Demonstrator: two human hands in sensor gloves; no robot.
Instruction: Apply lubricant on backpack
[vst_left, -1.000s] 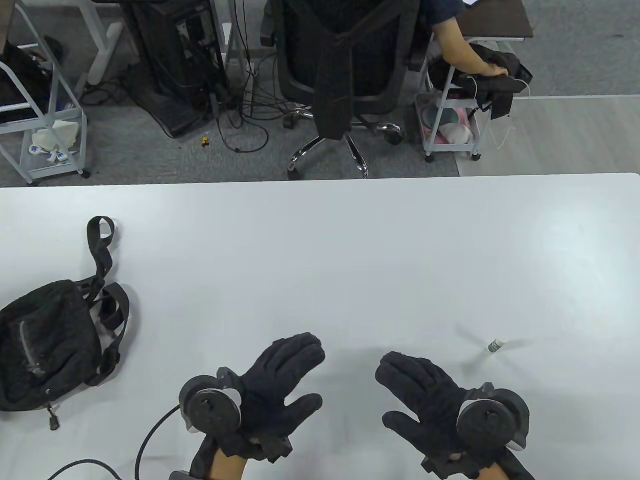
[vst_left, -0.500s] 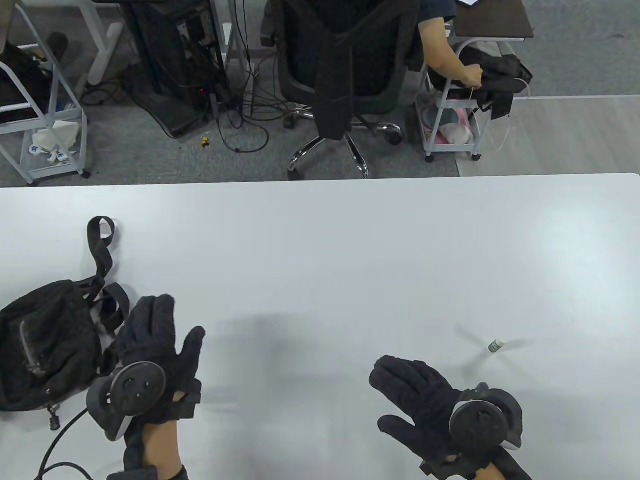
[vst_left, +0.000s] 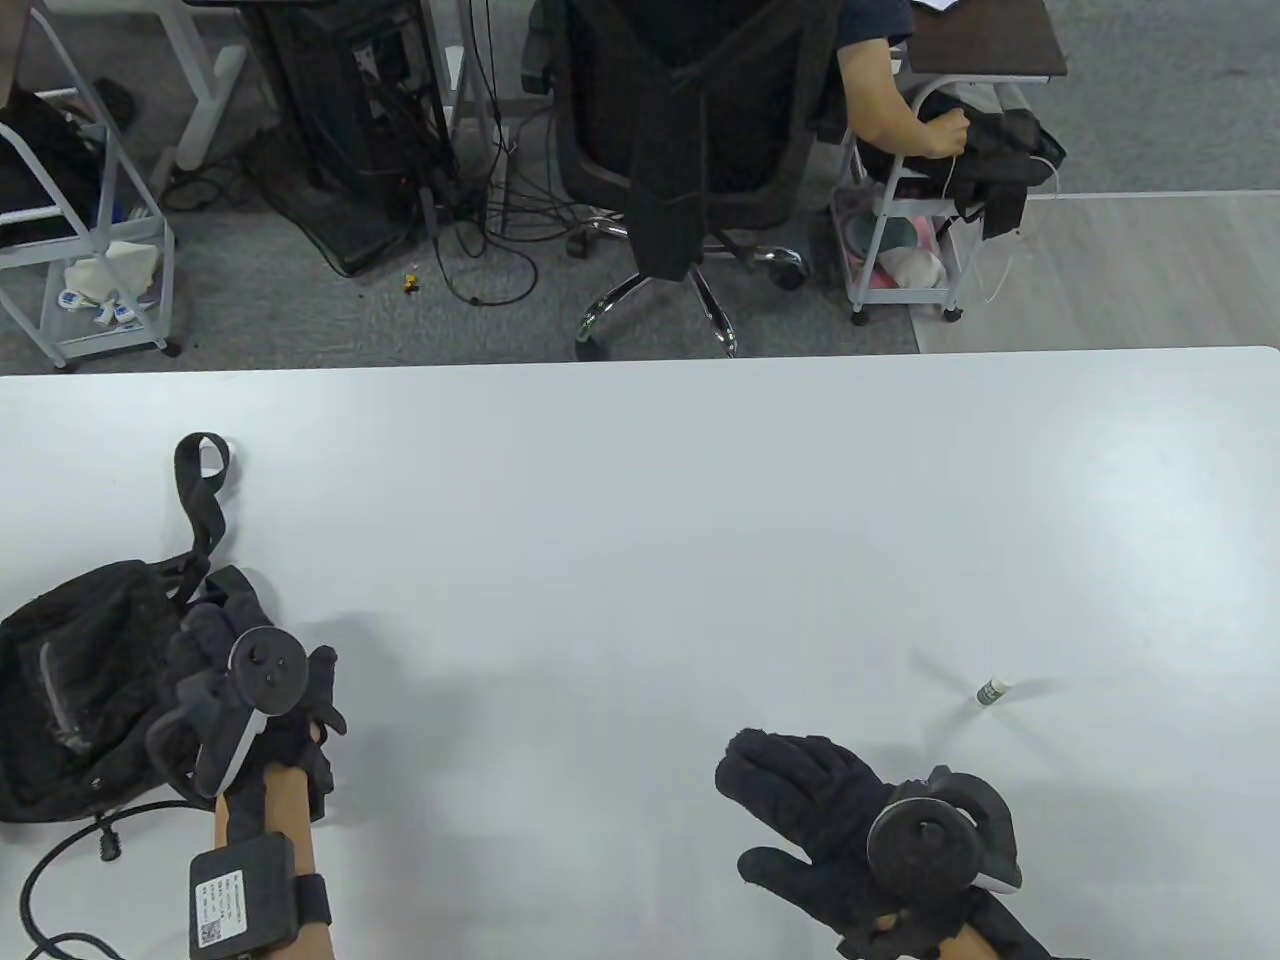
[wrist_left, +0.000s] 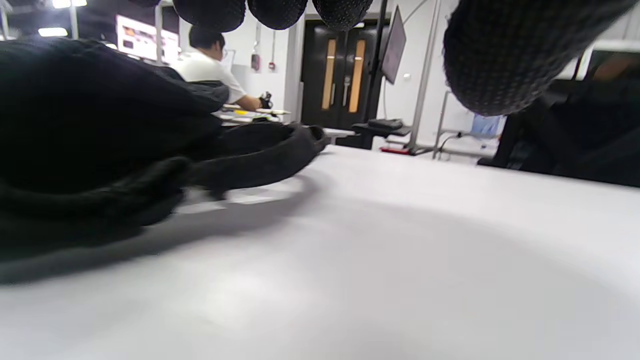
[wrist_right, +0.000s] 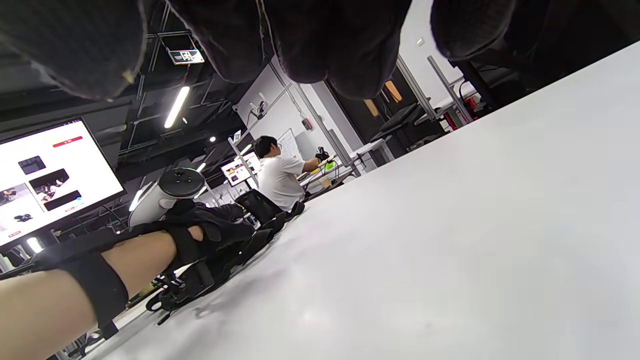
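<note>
Backpack: the black backpack (vst_left: 90, 680) is lying slumped at the near-left of the counter (vst_left: 640, 520), its long strap (vst_left: 205, 490) trailing toward the far side.
How it is handling: judging by the sag, you are dealing with soft, light cloth that will fold and slide; pinning the body while working the zipper looks wise.
Where to hold: the padded strap loops (wrist_left: 260, 155) on its right side, or the cloth beside the zipper (vst_left: 55, 690).
Left hand: your left hand (vst_left: 255, 690) is sitting over the strap loops; whether it is grasping them you cannot tell.
Right hand: your right hand (vst_left: 840, 810) is hovering released, fingers spread, holding nothing.
Lubricant: the small tube (vst_left: 990, 690) is lying well apart at the near-right.
Hard to make out: the tracker is hiding your left fingers; the tube's label is too small to read; the left wrist view is showing the backpack blurred.
</note>
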